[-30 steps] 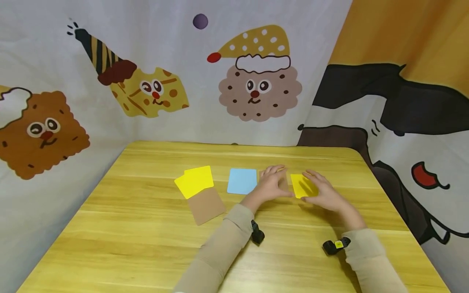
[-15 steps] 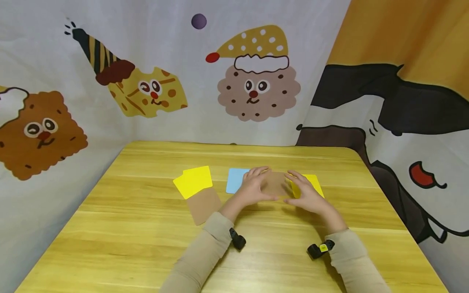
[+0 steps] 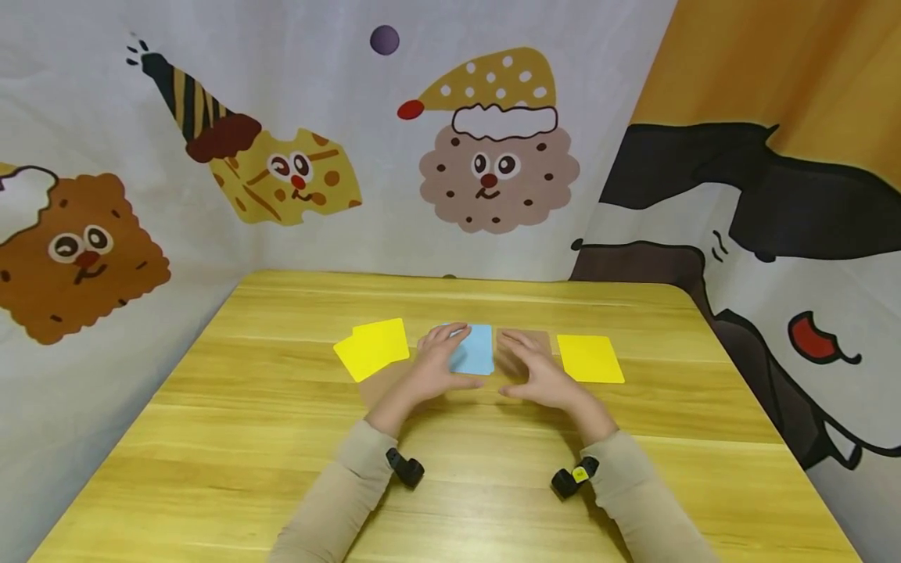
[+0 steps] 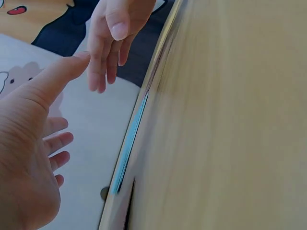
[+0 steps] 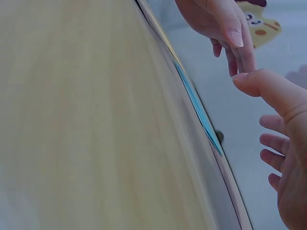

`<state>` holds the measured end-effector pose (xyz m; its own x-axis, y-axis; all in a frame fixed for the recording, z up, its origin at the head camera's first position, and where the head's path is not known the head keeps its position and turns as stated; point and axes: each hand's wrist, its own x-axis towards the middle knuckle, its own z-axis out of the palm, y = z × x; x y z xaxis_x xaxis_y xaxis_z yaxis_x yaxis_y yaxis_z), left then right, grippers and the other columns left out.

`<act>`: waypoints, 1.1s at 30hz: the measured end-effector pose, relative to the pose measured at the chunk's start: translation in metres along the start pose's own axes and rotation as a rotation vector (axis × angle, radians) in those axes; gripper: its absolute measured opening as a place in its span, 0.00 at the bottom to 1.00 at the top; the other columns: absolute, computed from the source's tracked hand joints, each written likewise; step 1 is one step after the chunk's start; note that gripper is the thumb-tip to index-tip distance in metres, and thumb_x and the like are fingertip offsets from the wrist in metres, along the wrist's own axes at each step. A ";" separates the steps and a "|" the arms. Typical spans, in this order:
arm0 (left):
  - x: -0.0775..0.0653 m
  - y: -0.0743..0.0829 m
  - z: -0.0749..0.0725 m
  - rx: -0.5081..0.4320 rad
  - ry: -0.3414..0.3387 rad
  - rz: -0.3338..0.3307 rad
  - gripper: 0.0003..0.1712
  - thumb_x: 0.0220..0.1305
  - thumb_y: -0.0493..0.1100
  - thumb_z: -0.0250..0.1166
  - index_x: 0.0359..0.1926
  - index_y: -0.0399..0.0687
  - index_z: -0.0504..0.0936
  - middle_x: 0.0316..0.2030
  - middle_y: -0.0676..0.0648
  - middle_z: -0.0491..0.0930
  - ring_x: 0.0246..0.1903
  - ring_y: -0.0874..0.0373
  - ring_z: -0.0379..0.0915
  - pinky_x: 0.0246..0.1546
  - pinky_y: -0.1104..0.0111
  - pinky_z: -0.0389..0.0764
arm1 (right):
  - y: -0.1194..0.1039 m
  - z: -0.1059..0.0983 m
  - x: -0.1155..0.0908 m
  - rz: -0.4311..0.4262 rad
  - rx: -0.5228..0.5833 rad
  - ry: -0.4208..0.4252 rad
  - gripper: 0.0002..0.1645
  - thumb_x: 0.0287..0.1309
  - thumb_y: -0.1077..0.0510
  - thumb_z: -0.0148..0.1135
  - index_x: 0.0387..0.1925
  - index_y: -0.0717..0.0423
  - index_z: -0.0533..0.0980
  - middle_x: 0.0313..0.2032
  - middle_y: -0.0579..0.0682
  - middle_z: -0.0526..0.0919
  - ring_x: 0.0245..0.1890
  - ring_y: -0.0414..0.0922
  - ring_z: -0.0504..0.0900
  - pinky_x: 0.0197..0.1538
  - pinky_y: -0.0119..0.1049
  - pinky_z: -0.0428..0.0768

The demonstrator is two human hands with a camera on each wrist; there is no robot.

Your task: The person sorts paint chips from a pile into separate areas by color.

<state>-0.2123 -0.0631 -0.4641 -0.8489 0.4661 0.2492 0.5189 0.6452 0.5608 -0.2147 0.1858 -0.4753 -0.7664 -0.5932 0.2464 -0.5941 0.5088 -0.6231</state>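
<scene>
On the table lie square paper cards. My left hand hovers above the left part of a blue card, thumb and fingers spread apart. To its right, my right hand overlaps a brown card in the head view, its fingers loosely bent and holding nothing. In the left wrist view the blue card shows edge-on as a thin layered stack below both hands. A yellow card lies at the right end of the row.
Left of the hands, two overlapping yellow cards rest with a brown card in front, partly hidden by my left hand and wrist. The wooden table ends at a curtain printed with cartoon figures.
Both hands have moved left together, from the brown and yellow cards at the right to around the blue card. The right-hand yellow card is now uncovered; the cards stay in place.
</scene>
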 end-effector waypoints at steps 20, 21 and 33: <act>-0.071 -0.036 -0.042 0.074 -0.005 -0.109 0.57 0.44 0.61 0.75 0.68 0.35 0.63 0.68 0.39 0.60 0.66 0.43 0.51 0.59 0.45 0.52 | -0.043 0.051 0.055 -0.099 -0.108 -0.245 0.57 0.43 0.43 0.76 0.71 0.57 0.60 0.71 0.57 0.55 0.69 0.54 0.53 0.66 0.53 0.56; -0.075 -0.038 -0.043 0.082 -0.001 -0.112 0.57 0.44 0.61 0.75 0.68 0.35 0.64 0.67 0.38 0.60 0.66 0.43 0.52 0.59 0.44 0.52 | -0.044 0.054 0.058 -0.105 -0.116 -0.258 0.57 0.43 0.42 0.76 0.71 0.57 0.60 0.71 0.57 0.55 0.69 0.54 0.53 0.66 0.53 0.56; -0.117 -0.054 -0.054 0.163 -0.013 -0.154 0.59 0.40 0.65 0.76 0.66 0.32 0.66 0.63 0.35 0.64 0.63 0.39 0.56 0.59 0.41 0.53 | -0.055 0.076 0.081 -0.128 -0.223 -0.376 0.59 0.43 0.33 0.72 0.72 0.52 0.58 0.71 0.53 0.56 0.70 0.51 0.53 0.67 0.49 0.56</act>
<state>-0.1466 -0.1849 -0.4812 -0.9184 0.3618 0.1602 0.3939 0.7980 0.4561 -0.2253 0.0628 -0.4774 -0.5655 -0.8247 -0.0012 -0.7482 0.5137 -0.4199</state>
